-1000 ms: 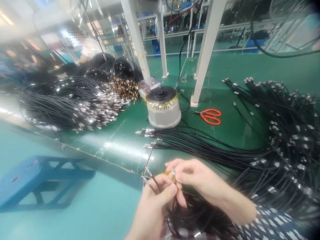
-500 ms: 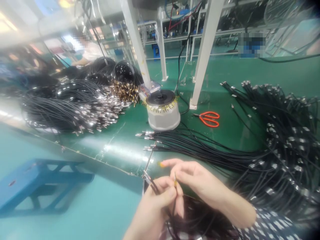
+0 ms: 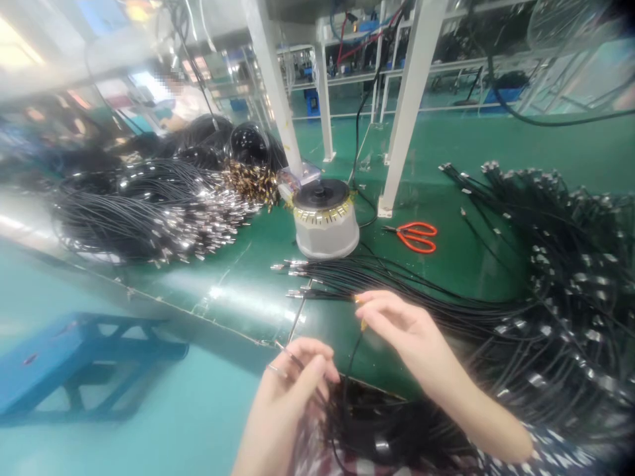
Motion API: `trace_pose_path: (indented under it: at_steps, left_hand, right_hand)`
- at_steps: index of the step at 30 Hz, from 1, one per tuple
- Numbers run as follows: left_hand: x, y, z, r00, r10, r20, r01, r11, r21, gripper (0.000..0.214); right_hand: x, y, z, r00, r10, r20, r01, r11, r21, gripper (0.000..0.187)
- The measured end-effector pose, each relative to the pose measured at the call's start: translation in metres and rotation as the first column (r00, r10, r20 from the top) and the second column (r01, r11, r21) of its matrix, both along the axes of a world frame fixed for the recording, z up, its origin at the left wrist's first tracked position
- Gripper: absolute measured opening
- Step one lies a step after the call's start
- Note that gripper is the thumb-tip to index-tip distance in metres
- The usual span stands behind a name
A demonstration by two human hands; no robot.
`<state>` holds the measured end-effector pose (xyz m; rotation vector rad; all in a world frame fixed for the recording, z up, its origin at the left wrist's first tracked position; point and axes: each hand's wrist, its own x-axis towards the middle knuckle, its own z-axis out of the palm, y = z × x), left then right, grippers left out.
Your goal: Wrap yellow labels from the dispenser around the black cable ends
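Note:
My right hand pinches one black cable by its upper end, where a small yellow piece shows. Another spot of yellow sits at the tip of its forefinger. From that pinch the cable hangs down toward my lap. Lower and to the left, my left hand is curled around thin dark pieces with metal ends, apparently cable ends; the fingers partly hide them. Below both hands, a bundle of black cables lies across my lap.
A white round device with a black top and yellow-edged rim stands ahead, beside orange-handled scissors. Cable piles lie left and right. White posts rise behind. A blue stool stands left; a person sits far back.
My right hand has moved up and right, away from my left hand, carrying the yellow-ended cable. My left hand has shifted slightly left and its metal-ended pieces have tilted.

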<state>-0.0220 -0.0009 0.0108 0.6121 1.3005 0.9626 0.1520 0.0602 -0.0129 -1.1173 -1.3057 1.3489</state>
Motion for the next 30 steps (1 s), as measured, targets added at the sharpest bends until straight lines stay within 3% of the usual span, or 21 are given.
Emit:
trace_pose_path:
  at_steps: [4,6,7,8,9,10,11,13,15,17,21,23,26,30]
  left_hand:
    - [-0.016,-0.003,0.002,0.999,-0.029,-0.032,0.03,0.999,0.038,0.031]
    - [-0.02,-0.002,-0.001,0.998,-0.031,-0.058,0.034,0.998,0.047,0.029]
    - [-0.021,-0.002,-0.003,0.997,-0.027,-0.07,0.03,0.999,0.043,0.029]
    - [-0.021,0.0,-0.005,0.997,-0.012,-0.077,0.015,0.999,0.036,0.03]
    - [-0.021,0.001,-0.007,0.997,0.008,-0.08,-0.006,0.999,0.036,0.03]
    - [-0.02,0.002,-0.008,0.997,0.02,-0.074,-0.017,0.999,0.041,0.03]
    - [-0.018,0.003,-0.008,0.997,0.031,-0.072,-0.027,0.998,0.05,0.029]
    - [-0.014,0.006,-0.005,0.997,0.036,-0.062,-0.031,0.997,0.069,0.028]
    - [-0.009,0.007,-0.001,0.998,0.02,-0.064,-0.016,0.998,0.058,0.03]
    - [-0.003,0.007,0.003,0.997,-0.017,-0.072,0.018,1.0,0.016,0.03]
    - [0.006,0.003,0.005,0.991,-0.102,-0.088,0.102,0.995,-0.005,0.027]
    - [0.007,0.001,0.003,0.991,-0.122,-0.057,0.121,0.993,-0.017,0.029]
    - [0.006,-0.001,0.0,0.996,-0.092,0.019,0.093,0.995,-0.046,0.036]
    - [0.006,-0.001,-0.001,1.0,-0.015,0.014,0.015,0.999,-0.039,0.034]
  right_hand:
    - [0.01,0.001,0.004,0.999,-0.039,0.022,0.038,0.998,0.052,0.022]
    - [0.012,-0.004,0.014,0.997,0.078,-0.003,-0.077,0.993,0.087,0.02]
    - [0.012,-0.008,0.02,0.978,0.21,0.003,-0.209,0.972,0.111,0.018]
    - [0.011,-0.013,0.026,0.932,0.36,0.041,-0.363,0.922,0.139,0.014]
    - [0.009,-0.018,0.032,0.85,0.515,0.114,-0.527,0.836,0.151,0.006]
    - [0.006,-0.022,0.036,0.774,0.595,0.218,-0.63,0.758,0.167,0.009]
    - [0.004,-0.025,0.038,0.741,0.586,0.329,-0.659,0.729,0.185,0.022]
    - [-0.002,-0.027,0.037,0.804,0.41,0.431,-0.553,0.783,0.286,0.036]
    - [-0.007,-0.022,0.031,0.913,0.191,0.361,-0.321,0.883,0.344,0.025]
    - [-0.011,-0.015,0.027,0.948,0.078,0.31,-0.175,0.938,0.299,0.014]
    - [-0.017,-0.004,0.027,0.948,0.134,0.289,-0.187,0.968,0.165,0.004]
    - [-0.019,-0.002,0.028,0.957,0.206,0.203,-0.23,0.968,0.099,0.011]
    - [-0.018,-0.001,0.026,0.95,0.309,0.044,-0.311,0.95,0.025,0.011]
    - [-0.01,0.002,0.02,0.948,0.269,-0.171,-0.283,0.957,-0.063,0.008]
